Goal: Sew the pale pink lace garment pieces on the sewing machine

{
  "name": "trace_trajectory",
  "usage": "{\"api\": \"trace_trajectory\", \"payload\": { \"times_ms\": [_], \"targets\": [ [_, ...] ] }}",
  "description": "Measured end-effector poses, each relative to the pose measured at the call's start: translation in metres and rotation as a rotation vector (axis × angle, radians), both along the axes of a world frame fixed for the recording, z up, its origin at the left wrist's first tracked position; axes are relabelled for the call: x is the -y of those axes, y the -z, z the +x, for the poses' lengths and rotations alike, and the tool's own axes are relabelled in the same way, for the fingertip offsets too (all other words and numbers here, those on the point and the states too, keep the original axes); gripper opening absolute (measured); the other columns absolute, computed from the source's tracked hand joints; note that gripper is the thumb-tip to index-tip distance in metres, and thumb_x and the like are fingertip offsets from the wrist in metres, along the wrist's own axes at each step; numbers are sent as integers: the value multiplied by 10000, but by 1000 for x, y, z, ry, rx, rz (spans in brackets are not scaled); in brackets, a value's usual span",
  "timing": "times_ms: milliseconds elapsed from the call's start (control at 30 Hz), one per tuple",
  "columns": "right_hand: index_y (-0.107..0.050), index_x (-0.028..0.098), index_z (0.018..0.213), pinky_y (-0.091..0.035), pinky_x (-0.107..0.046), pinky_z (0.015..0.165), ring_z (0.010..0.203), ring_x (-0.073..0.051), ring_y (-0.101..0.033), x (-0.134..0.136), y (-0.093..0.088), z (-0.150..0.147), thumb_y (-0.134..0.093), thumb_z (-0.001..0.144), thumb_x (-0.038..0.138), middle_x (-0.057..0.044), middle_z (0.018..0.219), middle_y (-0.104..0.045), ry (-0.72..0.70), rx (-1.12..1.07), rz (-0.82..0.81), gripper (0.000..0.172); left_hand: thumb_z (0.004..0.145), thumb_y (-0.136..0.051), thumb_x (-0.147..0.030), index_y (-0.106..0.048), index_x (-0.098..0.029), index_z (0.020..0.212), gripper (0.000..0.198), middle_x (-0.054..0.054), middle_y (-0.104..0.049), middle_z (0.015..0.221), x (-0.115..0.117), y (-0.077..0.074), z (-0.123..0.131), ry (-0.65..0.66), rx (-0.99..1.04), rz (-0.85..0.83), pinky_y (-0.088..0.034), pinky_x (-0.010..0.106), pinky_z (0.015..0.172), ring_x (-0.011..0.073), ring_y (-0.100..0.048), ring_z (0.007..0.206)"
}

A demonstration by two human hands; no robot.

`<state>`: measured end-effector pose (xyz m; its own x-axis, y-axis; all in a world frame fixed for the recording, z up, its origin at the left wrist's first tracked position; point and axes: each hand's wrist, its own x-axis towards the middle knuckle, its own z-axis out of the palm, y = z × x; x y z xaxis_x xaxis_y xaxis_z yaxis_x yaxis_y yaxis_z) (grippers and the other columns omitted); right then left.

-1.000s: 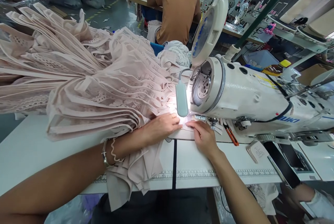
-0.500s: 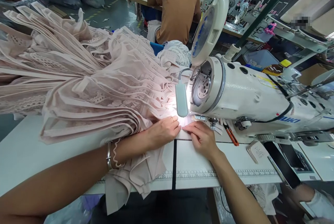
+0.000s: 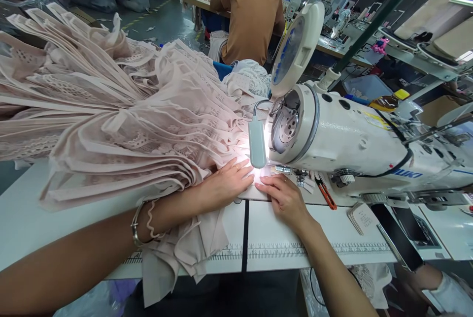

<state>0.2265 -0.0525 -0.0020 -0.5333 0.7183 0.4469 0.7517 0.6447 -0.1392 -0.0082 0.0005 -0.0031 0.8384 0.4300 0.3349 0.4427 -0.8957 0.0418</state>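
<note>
Left hand (image 3: 229, 184) now flatter on cloth (image 3: 257, 173), grip apart, fingers less curled than before; right hand (image 3: 286, 199) just beside, can't tell its grip.

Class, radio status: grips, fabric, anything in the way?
Left grip open at edge of pale fabric heap; right grip open alongside. Lamp just beyond both; needle unseen.

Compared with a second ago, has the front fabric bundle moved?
Yes, left: the front fabric bundle has its near-left corner farther out from the black table slot than before.
</note>
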Motion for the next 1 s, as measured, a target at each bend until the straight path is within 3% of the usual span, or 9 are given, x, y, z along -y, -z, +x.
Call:
{"api": "trace_trajectory", "payload": {
  "times_ms": [233,500,767,900,1000],
  "targets": [
    [-747,266,1128,-556,-318,937,1026,-158,-674,-1,2,0,-442,910,5,-32,1069,-762,34,12,-13,456,940,-470,-17,-581,-154,997,185,116,-634,1187,-4,2,0,2,34,-61,-422,362,976,232,-578,1043],
    [-730,261,1163,-537,-354,970,1064,-198,-658,-2,7,-1,-467,861,-10,-34,1179,-738,143,111,-59,483,1003,-498,-159,-593,-146,1027,99,121,-638,1184,-8,2,4,-38,19,-105,-412,411,1016,259,-565,1110],
    [-671,267,1303,-520,-416,1010,1127,-248,-622,-4,10,-7,-459,869,24,-60,1271,-696,243,210,-133,541,962,-630,-256,-608,-152,999,113,93,-649,1055,-10,-7,8,-126,36,-133,-362,448,1064,277,-531,1157],
    [-647,229,1335,-521,-453,989,1112,-272,-632,-5,10,-10,-432,873,16,-99,1292,-679,270,248,-149,552,961,-639,-280,-614,-132,979,151,122,-623,1117,-9,-6,10,-171,47,-79,-403,405,990,284,-509,1160],
    [-634,202,1345,-506,-469,997,1108,-275,-641,-7,11,-10,-413,862,-9,-124,1291,-678,260,283,-111,571,981,-571,-192,-611,-127,932,91,108,-618,1008,-8,-6,12,-190,38,-60,-427,358,877,252,-533,1015]
  ]
}}
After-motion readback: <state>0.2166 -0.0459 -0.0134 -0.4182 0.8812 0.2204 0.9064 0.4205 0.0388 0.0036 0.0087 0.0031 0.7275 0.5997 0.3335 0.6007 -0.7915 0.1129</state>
